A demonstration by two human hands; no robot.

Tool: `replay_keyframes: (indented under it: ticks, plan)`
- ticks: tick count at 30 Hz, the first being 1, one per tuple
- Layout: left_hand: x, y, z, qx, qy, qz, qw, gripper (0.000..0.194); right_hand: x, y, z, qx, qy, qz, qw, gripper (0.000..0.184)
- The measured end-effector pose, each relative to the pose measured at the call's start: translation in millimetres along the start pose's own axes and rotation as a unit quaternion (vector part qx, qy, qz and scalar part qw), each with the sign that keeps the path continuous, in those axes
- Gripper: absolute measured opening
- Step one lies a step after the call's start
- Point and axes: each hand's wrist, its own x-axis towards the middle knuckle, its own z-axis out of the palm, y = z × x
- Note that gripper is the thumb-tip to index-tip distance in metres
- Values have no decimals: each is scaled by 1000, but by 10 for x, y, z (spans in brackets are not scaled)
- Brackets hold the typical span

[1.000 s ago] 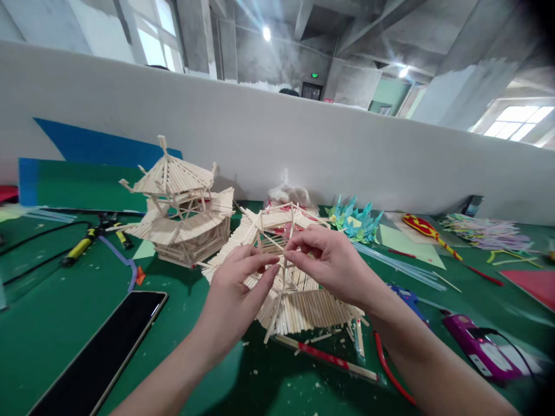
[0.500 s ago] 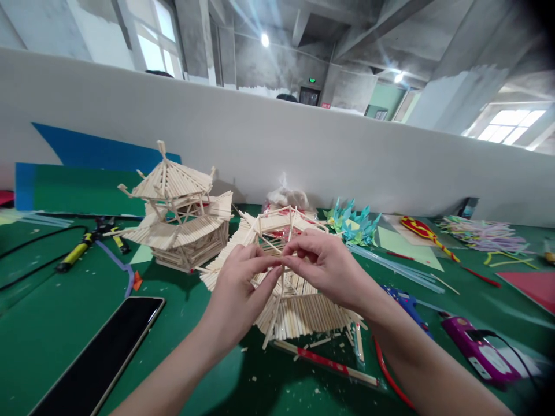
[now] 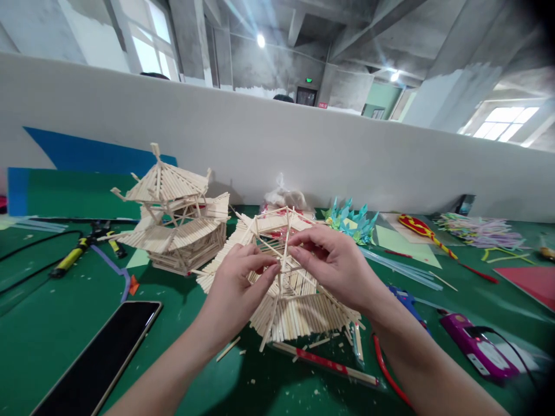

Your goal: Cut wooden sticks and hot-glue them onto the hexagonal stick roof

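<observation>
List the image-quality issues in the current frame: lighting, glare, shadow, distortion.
Head view: glare streaks from a ceiling lamp; right-hand window blown out. Head view: dark shadow on the green table before the nearer stick model. Head view: white partition looks bowed, likely wide-angle distortion; top right corner blacked out.

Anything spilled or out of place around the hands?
Slight mess: a loose stick and pale crumbs lie scattered on the green table, in front of the stick model, like stray scraps. Nothing looks clearly damaged.
</observation>
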Motion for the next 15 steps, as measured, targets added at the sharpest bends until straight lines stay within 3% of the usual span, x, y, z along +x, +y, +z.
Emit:
replay_keyframes:
  ticks: [9,15]
  plan:
    - [29,-21,-8,6,-15,-1,1000,14,-290,26,-140,26,100,25,994,8]
    - [69,7,-32,8,-26,-29,999,15,-424,69,-195,44,110,46,992,7]
